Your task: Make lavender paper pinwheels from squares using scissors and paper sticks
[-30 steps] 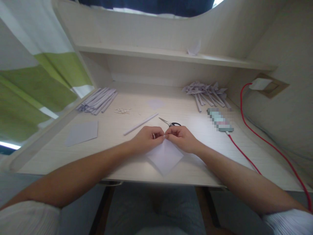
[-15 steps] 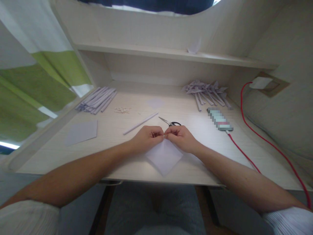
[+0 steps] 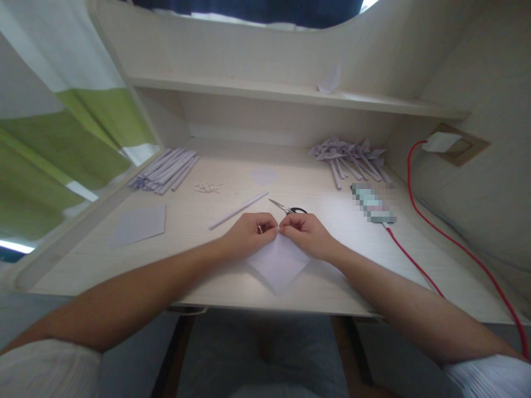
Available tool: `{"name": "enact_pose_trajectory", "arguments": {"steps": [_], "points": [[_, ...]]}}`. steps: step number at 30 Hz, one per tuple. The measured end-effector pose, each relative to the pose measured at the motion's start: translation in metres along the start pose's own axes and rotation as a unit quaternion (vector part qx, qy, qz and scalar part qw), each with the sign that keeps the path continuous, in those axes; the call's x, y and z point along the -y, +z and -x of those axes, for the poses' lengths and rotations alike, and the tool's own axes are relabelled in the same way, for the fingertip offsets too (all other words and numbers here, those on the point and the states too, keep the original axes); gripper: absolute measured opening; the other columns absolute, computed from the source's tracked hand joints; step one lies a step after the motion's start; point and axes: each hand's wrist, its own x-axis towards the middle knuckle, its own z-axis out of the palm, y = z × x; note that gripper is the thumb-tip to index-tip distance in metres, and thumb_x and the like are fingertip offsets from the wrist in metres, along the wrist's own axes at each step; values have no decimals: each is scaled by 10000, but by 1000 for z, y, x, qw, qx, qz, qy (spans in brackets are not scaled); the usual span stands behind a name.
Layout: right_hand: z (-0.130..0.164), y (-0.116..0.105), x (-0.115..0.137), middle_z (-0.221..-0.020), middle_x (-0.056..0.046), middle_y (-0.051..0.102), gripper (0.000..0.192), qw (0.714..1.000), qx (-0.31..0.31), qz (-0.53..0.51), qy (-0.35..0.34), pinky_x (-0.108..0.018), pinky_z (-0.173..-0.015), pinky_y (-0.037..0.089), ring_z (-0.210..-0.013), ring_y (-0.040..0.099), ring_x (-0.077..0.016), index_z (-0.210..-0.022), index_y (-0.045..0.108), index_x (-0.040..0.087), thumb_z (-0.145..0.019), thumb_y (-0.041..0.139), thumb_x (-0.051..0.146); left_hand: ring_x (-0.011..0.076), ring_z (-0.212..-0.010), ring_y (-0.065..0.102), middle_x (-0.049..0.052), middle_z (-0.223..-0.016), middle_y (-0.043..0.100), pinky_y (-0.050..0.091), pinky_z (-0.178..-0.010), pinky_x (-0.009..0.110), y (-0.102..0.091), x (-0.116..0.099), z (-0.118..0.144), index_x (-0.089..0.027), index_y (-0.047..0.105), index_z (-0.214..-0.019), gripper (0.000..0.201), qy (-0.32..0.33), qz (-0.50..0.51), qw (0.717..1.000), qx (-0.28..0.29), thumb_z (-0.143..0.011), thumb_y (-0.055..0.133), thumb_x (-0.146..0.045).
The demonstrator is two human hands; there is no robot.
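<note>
Paper sheet [image 3: 279, 266], far corner pinched betw. both hands' fingertips [image 3: 277, 229], wrists on desk [image 3: 186, 221].

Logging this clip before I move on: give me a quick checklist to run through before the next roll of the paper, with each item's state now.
1. Both hands on the paper: ok. Left hand and right hand pinch the far corner of the paper.
2. Paper flat on the desk: ok, near corner at the front edge.
3. Corner rolled tight: cannot tell, fingers hide it.
4. Scissors clear of the hands: ok, just beyond the knuckles.
5. Red cable off the paper: ok, lies to the right.
</note>
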Motion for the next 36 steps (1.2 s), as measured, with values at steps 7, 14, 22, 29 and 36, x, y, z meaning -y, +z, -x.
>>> {"name": "enact_pose_trajectory", "arguments": {"steps": [7,14,22,29,36], "points": [[1,-2,1,-683,-1,617,135,999,-3,32,-35,-226,-568,388,-614,532,-115,-769,684,157,-820,572,211,117,-628,534,0,-685,621,373,-556,221,1,6,-2,-145,688,-782,230,-26,21,999,15,-868,572,-325],[0,-2,1,-706,-6,636,154,998,8,41,-37,-223,-565,392,-636,540,-119,-780,696,154,-822,554,195,124,-638,542,1,-694,623,366,-556,225,0,5,-1,-154,693,-795,233,-29,15,999,33,-873,564,-332],[0,-1,1,-695,-5,629,151,999,6,24,-21,-226,-552,385,-626,537,-121,-765,693,156,-815,561,210,121,-634,536,1,-682,616,353,-546,224,-1,3,0,-147,688,-778,271,-29,40,998,38,-880,575,-370],[-2,1,0,-646,4,608,146,1000,2,-22,12,-223,-524,371,-580,516,-113,-755,691,156,-805,583,241,124,-655,547,13,-722,643,373,-566,229,0,3,0,-145,689,-785,279,-24,53,998,25,-886,580,-381],[-4,1,-3,-635,6,589,161,999,2,-37,24,-221,-502,353,-558,502,-111,-756,690,156,-809,569,248,129,-673,545,19,-741,644,381,-590,239,-1,4,-1,-149,689,-801,274,-2,31,999,18,-892,573,-379]]}}
